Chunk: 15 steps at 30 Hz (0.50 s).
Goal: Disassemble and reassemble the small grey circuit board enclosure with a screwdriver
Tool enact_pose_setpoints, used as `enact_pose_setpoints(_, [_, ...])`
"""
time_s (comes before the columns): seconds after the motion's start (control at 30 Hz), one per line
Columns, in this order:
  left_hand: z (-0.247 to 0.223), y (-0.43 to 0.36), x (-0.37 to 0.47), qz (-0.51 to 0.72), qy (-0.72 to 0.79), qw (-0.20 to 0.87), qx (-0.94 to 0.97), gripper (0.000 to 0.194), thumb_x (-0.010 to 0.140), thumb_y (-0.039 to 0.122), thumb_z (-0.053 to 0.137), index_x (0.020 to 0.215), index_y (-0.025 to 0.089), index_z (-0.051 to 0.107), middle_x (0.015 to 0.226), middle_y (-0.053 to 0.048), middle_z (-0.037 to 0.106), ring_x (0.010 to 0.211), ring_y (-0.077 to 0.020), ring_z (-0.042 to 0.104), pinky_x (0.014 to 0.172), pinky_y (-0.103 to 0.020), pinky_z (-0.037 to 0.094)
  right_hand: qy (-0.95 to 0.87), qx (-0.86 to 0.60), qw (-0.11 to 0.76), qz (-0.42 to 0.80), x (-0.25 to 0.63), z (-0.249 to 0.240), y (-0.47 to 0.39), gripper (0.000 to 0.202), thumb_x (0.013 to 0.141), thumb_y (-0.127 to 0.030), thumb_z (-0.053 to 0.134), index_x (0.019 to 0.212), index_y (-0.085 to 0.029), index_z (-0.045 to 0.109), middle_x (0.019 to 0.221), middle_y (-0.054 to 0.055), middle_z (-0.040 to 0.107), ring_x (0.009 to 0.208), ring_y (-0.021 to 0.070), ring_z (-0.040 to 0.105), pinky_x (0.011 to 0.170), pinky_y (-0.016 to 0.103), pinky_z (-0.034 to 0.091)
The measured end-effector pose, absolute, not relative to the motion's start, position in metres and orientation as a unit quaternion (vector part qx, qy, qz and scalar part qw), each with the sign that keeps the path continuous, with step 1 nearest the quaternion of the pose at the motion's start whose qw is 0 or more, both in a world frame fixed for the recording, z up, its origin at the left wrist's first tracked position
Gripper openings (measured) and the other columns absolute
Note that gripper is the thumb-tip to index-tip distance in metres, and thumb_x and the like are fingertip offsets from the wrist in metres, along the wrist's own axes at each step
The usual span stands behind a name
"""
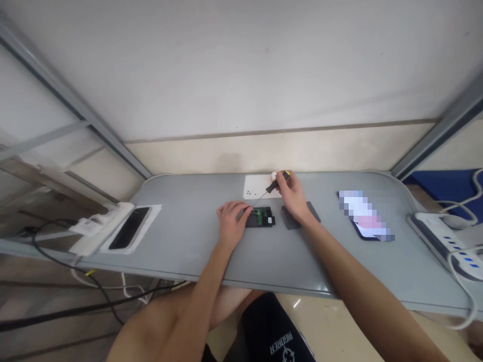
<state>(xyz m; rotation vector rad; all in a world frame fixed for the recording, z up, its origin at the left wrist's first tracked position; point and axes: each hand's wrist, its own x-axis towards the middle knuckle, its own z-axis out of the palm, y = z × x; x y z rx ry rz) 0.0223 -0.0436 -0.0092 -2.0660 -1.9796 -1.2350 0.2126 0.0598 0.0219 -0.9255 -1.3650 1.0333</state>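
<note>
Near the middle of the grey table lies a black device with a green circuit board showing. My left hand rests on its left part, thumb and fingertips close together by the screwdriver tip. My right hand is closed around a black and yellow screwdriver, whose thin shaft slants down left to the board's upper edge. Behind the device is a white sheet with several small dark pieces on it. A dark flat panel lies partly under my right wrist.
A lit phone lies to the right, before a white power strip with cables. On the left are a dark phone on white paper and another white strip. Metal posts stand at both sides; a wall is behind.
</note>
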Motion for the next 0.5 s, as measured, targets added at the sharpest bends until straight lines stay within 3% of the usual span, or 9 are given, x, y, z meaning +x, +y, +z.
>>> enact_pose_setpoints(0.2, [-0.009,-0.042,0.022,-0.390,-0.686,-0.015,-0.615,0.030,0.109,0.031,0.040,0.106,0.025,0.070,0.111,-0.006,0.075,0.111,-0.0246,0.064,0.099,-0.044,0.037,-0.619,-0.395,0.545,0.405,0.212,0.017,0.056,0.039,0.096,-0.063,0.056,0.102,-0.024,0.059,0.080,0.001,0.061,0.074,0.0177,0.059,0.074,0.032,0.048])
enact_pose_setpoints(0.5, [-0.009,-0.042,0.024,-0.365,-0.693,-0.046,-0.619,0.025,0.106,0.029,0.046,0.103,0.025,0.070,0.110,-0.005,0.075,0.106,-0.0246,0.066,0.096,-0.043,0.040,-0.663,-0.402,0.503,0.382,0.208,0.023,0.045,0.034,0.098,-0.058,0.055,0.106,-0.025,0.057,0.079,0.001,0.061,0.074,0.0197,0.060,0.073,0.034,0.047])
